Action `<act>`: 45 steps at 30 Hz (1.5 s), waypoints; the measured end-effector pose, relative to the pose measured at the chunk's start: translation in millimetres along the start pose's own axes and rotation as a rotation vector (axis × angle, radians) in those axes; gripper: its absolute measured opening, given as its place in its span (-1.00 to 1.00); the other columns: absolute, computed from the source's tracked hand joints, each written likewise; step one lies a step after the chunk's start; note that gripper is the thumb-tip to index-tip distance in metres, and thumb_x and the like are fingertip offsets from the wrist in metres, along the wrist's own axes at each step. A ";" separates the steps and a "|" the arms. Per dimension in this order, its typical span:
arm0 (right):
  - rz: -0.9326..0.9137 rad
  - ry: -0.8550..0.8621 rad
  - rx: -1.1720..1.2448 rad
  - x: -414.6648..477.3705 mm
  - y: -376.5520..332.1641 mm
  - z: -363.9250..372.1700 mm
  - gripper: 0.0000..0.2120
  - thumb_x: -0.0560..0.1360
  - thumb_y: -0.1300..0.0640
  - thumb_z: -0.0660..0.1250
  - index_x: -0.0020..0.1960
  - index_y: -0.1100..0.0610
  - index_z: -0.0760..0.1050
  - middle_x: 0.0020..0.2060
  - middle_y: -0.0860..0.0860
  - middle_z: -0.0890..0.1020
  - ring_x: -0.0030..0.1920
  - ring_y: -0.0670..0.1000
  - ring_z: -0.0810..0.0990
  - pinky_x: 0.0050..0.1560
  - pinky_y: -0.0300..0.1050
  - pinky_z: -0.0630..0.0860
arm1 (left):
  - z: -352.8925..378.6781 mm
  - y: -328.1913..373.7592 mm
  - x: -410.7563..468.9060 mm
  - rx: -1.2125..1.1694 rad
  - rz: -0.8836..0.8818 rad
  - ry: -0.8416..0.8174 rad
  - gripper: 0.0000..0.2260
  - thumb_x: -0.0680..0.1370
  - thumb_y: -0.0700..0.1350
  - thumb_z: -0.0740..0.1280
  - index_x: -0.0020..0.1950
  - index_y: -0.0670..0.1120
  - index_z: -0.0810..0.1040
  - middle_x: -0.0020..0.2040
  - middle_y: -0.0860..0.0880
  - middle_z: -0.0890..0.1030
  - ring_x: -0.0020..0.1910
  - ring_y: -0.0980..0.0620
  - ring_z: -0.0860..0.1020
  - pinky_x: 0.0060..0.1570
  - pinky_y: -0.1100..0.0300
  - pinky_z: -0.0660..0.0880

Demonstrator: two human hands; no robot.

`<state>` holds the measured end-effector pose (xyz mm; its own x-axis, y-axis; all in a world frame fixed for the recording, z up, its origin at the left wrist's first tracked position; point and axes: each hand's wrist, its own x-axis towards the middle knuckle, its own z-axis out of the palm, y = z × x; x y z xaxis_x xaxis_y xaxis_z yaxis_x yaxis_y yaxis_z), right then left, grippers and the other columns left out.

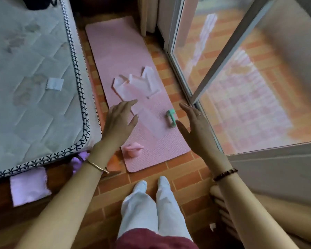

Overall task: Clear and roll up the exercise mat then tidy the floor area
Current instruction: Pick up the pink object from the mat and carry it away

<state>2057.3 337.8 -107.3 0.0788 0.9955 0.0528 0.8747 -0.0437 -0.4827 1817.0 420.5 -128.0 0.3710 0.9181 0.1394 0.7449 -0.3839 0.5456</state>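
Left hand and right hand hover empty above the pink mat
Fingers straight, grasping nothing; the mat lies unrolled beneath them, a green dumbbell on it near the right thumb

Gold bangle, left wrist; bead bracelet, right wrist; ring, right hand; white trousers, shoes; maroon top.

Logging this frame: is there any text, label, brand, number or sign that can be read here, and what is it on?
No text can be read in this frame.
White tag on the mattress: looks blank, too blurred to be sure.
Green dumbbell and pink dumbbell on the pink exercise mat: no marking shows.
White sheets on the mat: no print shows.
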 end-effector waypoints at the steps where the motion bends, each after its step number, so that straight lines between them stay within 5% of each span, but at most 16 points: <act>1: -0.031 -0.016 0.017 9.5 8.3 11.3 -0.50 0.57 -0.01 0.25 0.47 0.07 0.26 0.37 0.07 0.41 0.34 0.11 0.39 0.32 0.07 0.36 | 11.7 -5.8 -0.2 0.008 -0.023 0.011 -0.61 0.57 -0.13 0.30 0.40 -0.09 0.39 0.29 -0.09 0.50 0.28 -0.10 0.41 0.32 0.02 0.24; 13: -0.217 -0.114 0.134 47.2 121.4 275.4 -0.62 0.55 0.04 0.28 0.34 0.09 0.42 0.25 0.03 0.53 0.25 0.03 0.47 0.30 -0.02 0.39 | 235.8 -161.7 -69.7 0.132 -0.298 -0.127 -0.55 0.53 -0.07 0.34 0.41 -0.01 0.37 0.34 -0.01 0.45 0.33 -0.06 0.38 0.37 0.00 0.26; 20: -0.339 -0.237 0.114 42.6 201.8 454.0 -0.64 0.54 0.03 0.31 0.31 0.08 0.44 0.16 0.02 0.55 0.17 0.08 0.50 0.25 0.06 0.41 | 388.3 -269.8 -89.7 0.162 -0.277 -0.136 -0.67 0.43 -0.19 0.43 0.18 -0.06 0.52 0.15 -0.01 0.53 0.22 -0.07 0.45 0.41 0.05 0.09; 28: -0.514 -0.375 0.103 57.3 252.4 606.9 -0.57 0.51 0.06 0.34 0.34 0.11 0.41 0.16 0.05 0.56 0.15 0.09 0.52 0.15 0.02 0.48 | 495.6 -369.7 -99.1 0.215 -0.233 -0.218 -0.54 0.45 -0.19 0.42 0.30 0.08 0.43 0.25 0.10 0.46 0.33 -0.07 0.32 0.37 0.06 0.21; 36: -0.506 -0.379 0.117 57.7 248.0 671.5 -0.61 0.46 0.29 0.27 0.29 0.15 0.43 0.04 0.10 0.57 -0.02 0.15 0.57 -0.12 0.05 0.55 | 526.1 -401.7 -102.4 0.281 -0.152 -0.115 -0.60 0.42 -0.27 0.41 0.23 -0.03 0.51 0.07 0.00 0.56 0.12 -0.04 0.51 0.18 0.08 0.41; 45: -0.512 -0.430 0.105 62.7 249.2 663.8 -0.63 0.52 0.29 0.25 0.31 0.15 0.41 0.07 0.13 0.55 0.04 0.13 0.52 -0.13 -0.09 0.45 | 522.2 -397.7 -98.6 0.270 -0.162 -0.199 -0.66 0.52 -0.23 0.33 0.27 -0.02 0.43 0.08 -0.02 0.47 0.15 -0.03 0.46 0.10 0.11 0.39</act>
<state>1962.8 445.2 -804.5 -0.5493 0.8344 -0.0447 0.6981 0.4289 -0.5733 1773.7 431.2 -790.2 0.3166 0.9423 -0.1087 0.9126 -0.2713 0.3059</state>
